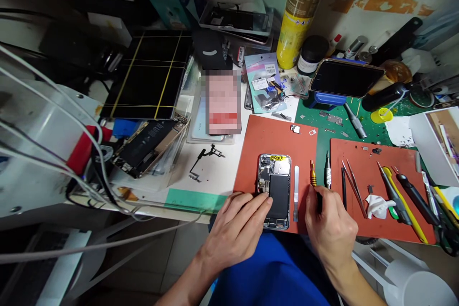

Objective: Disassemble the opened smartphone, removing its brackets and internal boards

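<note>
An opened phone (275, 190) with its back off lies on a red work mat (272, 141), its battery and boards showing. My left hand (238, 224) rests at the phone's lower left edge, fingers pressed against its side. My right hand (330, 229) is curled round a yellow-tipped screwdriver (314, 182) just right of the phone. A flat metal pry tool (296, 192) lies between the phone and that screwdriver.
A second red mat (380, 191) to the right carries tweezers, screwdrivers and picks. Behind are a phone on a blue stand (344, 79), a tall yellow spray can (299, 14), a dismantled phone (147, 146), a tablet with yellow bands (148, 76) and white cables (71, 134) at left.
</note>
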The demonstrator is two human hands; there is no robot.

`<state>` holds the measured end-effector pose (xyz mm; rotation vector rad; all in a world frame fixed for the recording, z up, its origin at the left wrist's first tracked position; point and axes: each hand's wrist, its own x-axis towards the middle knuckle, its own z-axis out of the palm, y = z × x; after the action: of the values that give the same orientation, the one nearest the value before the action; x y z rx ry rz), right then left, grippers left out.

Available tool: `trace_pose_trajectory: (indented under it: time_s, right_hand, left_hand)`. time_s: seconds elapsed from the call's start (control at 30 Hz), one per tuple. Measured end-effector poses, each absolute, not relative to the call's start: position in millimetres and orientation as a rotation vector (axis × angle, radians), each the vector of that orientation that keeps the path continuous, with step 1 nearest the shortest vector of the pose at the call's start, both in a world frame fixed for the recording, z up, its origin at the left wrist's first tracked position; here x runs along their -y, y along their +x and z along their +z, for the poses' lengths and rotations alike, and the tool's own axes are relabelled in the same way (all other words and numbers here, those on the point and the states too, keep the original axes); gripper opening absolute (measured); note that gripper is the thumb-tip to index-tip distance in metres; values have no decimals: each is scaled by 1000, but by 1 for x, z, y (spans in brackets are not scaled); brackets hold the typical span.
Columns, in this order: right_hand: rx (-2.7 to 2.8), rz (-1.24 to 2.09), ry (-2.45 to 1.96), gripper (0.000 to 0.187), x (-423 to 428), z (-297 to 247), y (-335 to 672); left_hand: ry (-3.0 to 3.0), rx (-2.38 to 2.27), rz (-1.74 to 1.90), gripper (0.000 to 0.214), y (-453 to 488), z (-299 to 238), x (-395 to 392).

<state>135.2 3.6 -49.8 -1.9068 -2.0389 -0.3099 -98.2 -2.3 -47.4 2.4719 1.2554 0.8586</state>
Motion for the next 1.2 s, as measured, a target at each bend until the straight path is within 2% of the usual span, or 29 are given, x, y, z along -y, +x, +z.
trace_pose_trajectory:
  time_s: [0.17, 0.47, 0.67, 0.8, 0.9, 1.03, 1.1, 1.2]
  right_hand:
    - [2053, -327, -1894, 5, -5, -50, 136]
    - [2050, -354, -1933, 11, -9, -49, 134]
    - [1995, -412, -2015, 13, -16, -50, 130]
    - [1984, -390, -2021, 15, -17, -44, 129]
    - [1912, -90, -1887, 16, -7, -31, 126]
    - [1511, 818, -1777, 23, 14, -17, 114]
    - [1226, 1130, -1793, 34, 20, -16, 107]
    - [885, 1317, -1785, 53, 22, -18, 102]
  left_hand:
    - [2400, -1310, 967, 42, -101, -51, 4]
    - [2162, -1470, 1128, 15, -99, -48, 7]
    - [1738, -1793, 1074, 27, -88, -45, 28]
    - [1264, -1644, 976, 40, -81, -33, 33]
    - [978, -1535, 1000, 43, -76, -22, 33]
    - [757, -1448, 1032, 46, -72, -16, 35]
    - [715, -1409, 1054, 47, -71, -16, 35]
    - [720, -1389, 1065, 48, -70, -15, 34]
